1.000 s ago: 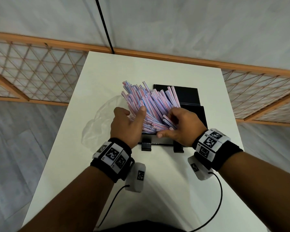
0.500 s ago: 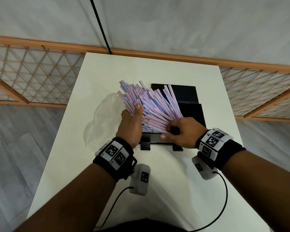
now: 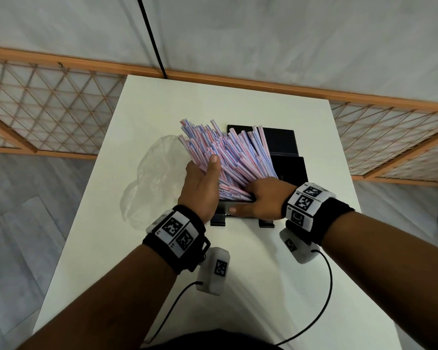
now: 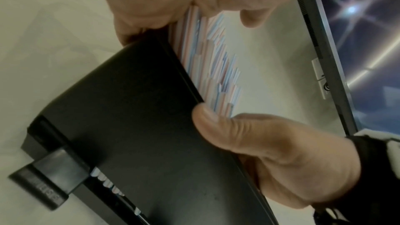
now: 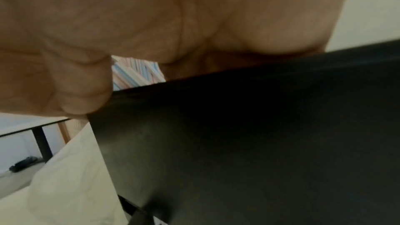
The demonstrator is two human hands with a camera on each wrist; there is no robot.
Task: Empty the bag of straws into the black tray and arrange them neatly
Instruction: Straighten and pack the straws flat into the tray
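Note:
A thick fan of pink, blue and white striped straws [image 3: 235, 155] lies in the black tray [image 3: 281, 142], leaning left with far ends past the tray's left side. My left hand [image 3: 202, 183] presses flat against the pile's left side, thumb pointing up along it. My right hand [image 3: 266, 198] is curled over the straws' near ends, its thumb stretched along the tray's front wall. The left wrist view shows the tray [image 4: 129, 126], straws [image 4: 212, 61] and that thumb [image 4: 238, 134]. In the right wrist view, my palm [image 5: 129, 23] hides most straws [image 5: 136, 71] above the tray [image 5: 259, 143].
The emptied clear plastic bag [image 3: 157, 178] lies crumpled on the white table [image 3: 238, 97], just left of my left hand. Two black clips [image 3: 218, 221] stick out from the tray's front. A lattice railing [image 3: 48, 109] runs behind the table.
My left hand has flattened and slid forward along the pile's left side. My right hand has dropped onto the near ends at the tray's front. The straws stand gathered tighter.

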